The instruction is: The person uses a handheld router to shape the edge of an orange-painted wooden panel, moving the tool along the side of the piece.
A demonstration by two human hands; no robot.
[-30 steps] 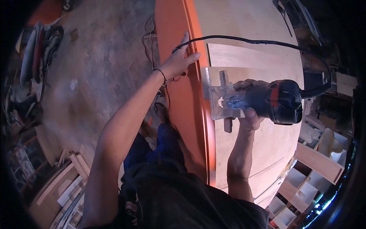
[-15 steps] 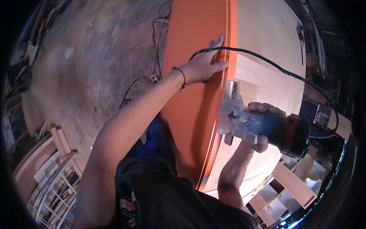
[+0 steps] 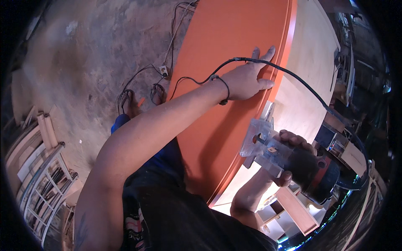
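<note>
A trim router with a black motor body and a clear base lies sideways against the long edge of an orange panel. My right hand is wrapped round its body, fingers on the far side and thumb on the near side. The router bit shows through the base. Farther along the same edge, my left hand rests on the orange face with its fingers spread and thumb close to the rim. The black power cord passes over that hand and curves down to the router's back end.
Pale wood board adjoins the panel's right side. A socket with cables lies on the concrete floor, close to my sandalled feet. A white lattice frame and wood strips stand at lower left. Wooden shelving is at lower right.
The view has shifted, and the panel and left hand appear farther right. The router sits lower in view and somewhat farther from my left hand along the edge. My feet now show.
</note>
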